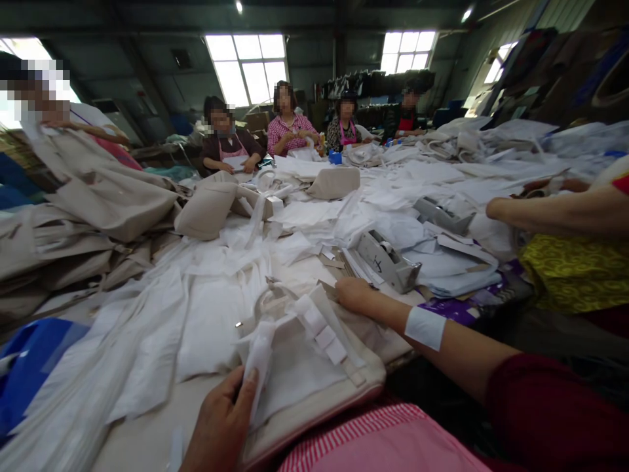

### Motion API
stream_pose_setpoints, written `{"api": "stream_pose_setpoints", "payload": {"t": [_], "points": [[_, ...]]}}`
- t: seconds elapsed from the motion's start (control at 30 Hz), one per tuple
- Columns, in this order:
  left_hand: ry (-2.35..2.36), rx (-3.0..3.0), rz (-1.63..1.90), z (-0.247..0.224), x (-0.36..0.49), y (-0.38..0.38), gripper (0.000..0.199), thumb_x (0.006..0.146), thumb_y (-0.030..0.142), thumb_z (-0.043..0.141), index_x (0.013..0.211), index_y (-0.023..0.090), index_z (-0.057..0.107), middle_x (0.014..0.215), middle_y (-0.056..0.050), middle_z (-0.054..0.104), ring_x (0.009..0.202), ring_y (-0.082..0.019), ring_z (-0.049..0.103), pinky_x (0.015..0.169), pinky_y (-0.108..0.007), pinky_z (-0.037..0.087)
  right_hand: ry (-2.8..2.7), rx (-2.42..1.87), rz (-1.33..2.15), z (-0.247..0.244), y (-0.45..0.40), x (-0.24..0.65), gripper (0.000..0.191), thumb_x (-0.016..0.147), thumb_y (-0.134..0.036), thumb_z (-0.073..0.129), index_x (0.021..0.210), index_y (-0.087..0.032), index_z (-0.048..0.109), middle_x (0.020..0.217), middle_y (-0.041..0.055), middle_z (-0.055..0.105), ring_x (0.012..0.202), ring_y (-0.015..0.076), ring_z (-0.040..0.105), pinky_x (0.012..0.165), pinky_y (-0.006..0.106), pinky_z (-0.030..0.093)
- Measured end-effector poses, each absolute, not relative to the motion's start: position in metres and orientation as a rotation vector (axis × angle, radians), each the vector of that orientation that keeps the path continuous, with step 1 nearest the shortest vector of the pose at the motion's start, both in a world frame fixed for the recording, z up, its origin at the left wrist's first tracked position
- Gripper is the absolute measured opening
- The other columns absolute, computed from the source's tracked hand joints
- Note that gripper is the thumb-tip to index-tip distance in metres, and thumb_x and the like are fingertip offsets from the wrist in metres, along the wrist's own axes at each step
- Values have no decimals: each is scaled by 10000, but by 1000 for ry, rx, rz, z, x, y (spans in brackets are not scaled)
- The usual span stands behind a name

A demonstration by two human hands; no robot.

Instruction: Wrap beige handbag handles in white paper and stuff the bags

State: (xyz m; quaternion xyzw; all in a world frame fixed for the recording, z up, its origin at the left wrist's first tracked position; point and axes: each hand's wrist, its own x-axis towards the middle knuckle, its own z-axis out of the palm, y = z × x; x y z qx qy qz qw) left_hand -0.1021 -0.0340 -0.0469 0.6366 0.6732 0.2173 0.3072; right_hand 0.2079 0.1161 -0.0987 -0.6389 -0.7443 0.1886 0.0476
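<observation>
A cream handbag (376, 377) lies on the table in front of me, with white wrapping sheet (299, 377) over its front and a strip of white labels (322, 331) across it. My left hand (221, 419) is closed at its left side, thumb on top, round a white-wrapped strap (260, 351). Beyond the bag's right edge, my right hand (354, 296) is curled down beside a stack of brown cards (344, 262); its fingertips are hidden. A grey tape dispenser (386, 259) stands just past that hand. A white patch (425, 328) is stuck on my right forearm.
White sheets (211, 321) cover much of the table. Beige bags (113, 190) are heaped at left, near a blue object (39, 367). A second tape dispenser (442, 215) stands farther right. A co-worker's arm (540, 210) reaches in from the right; several people work across the table.
</observation>
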Motion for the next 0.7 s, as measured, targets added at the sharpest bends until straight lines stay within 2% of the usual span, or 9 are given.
{"api": "stream_pose_setpoints", "payload": {"t": [0.07,0.13,0.2,0.33,0.43,0.57,0.63,0.7], "points": [[1774,1673,567,-48,-103,-34,513,887,582,426,1012,175,712,894,-34,735,861,-221,675,737,-236,524,-2183,-1906,644,-101,123,216,114,724,-257,670,705,-149,700,804,114,715,837,253,653,724,305,462],[1765,1665,562,-50,-105,-35,522,891,588,419,1027,175,708,901,-35,734,872,-223,675,741,-235,523,-2062,-1838,698,-99,125,230,166,762,-293,624,680,-161,680,760,77,699,822,222,638,722,281,459],[1762,1662,562,-52,-106,-34,530,887,597,421,1028,175,709,902,-35,734,894,-229,673,749,-236,524,-1911,-1772,759,-95,124,247,226,822,-319,538,741,-156,672,752,62,683,779,197,626,689,270,465],[1764,1668,568,-54,-108,-32,527,873,604,440,1021,181,716,907,-35,738,902,-238,677,749,-238,528,-1652,-1669,916,-90,114,270,306,883,-353,406,947,-153,628,682,30,630,565,145,565,539,255,456],[1765,1676,581,-53,-108,-31,517,864,602,452,1006,185,723,889,-33,742,878,-239,686,738,-238,533,-1258,-1428,1208,-90,106,271,278,791,-359,551,1005,-186,588,618,-22,563,455,107,463,450,222,388],[1773,1687,607,-52,-107,-31,513,855,605,456,966,188,731,848,-32,742,848,-243,690,724,-243,537,-887,-1149,1427,-89,102,261,307,666,-315,650,933,-226,528,588,-75,462,409,70,337,389,176,248],[1771,1690,613,-53,-107,-32,507,857,605,456,967,193,730,853,-29,741,853,-241,688,725,-242,536,-869,-1111,1436,-85,100,256,231,679,-318,617,846,-226,485,604,-65,439,428,74,338,394,178,249],[1768,1686,615,-54,-108,-32,502,860,605,457,979,198,726,868,-26,739,865,-239,685,728,-241,533,-847,-1069,1460,-79,98,253,173,707,-326,569,779,-220,451,632,-36,451,466,92,379,411,198,305]]}}
